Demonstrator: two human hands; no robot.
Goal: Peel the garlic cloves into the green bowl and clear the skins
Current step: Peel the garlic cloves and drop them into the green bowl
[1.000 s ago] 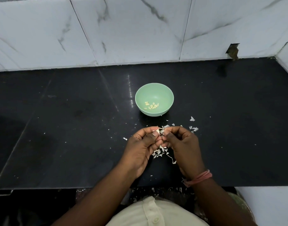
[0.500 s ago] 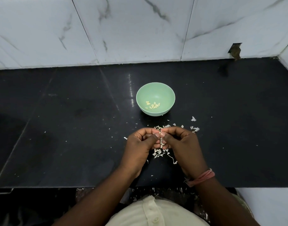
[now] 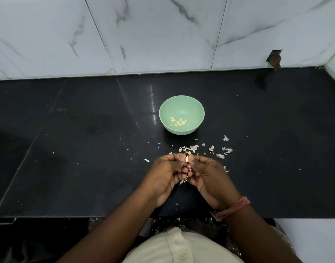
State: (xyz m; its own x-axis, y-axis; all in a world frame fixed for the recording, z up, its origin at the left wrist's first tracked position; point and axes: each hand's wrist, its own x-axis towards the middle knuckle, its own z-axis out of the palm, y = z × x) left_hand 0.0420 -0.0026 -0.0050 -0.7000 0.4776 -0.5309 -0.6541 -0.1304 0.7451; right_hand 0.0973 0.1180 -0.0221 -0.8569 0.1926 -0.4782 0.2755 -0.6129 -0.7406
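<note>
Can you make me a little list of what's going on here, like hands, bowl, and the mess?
left hand: pinches a garlic clove at the fingertips
right hand: pinches the same clove from the other side
green bowl: stands upright on the black counter, beyond the hands
in the bowl: several peeled cloves
mess: garlic skins scattered on the counter between bowl and hands, more to the right
wrist: pink band on the right wrist
skins cleared: not yet
</note>
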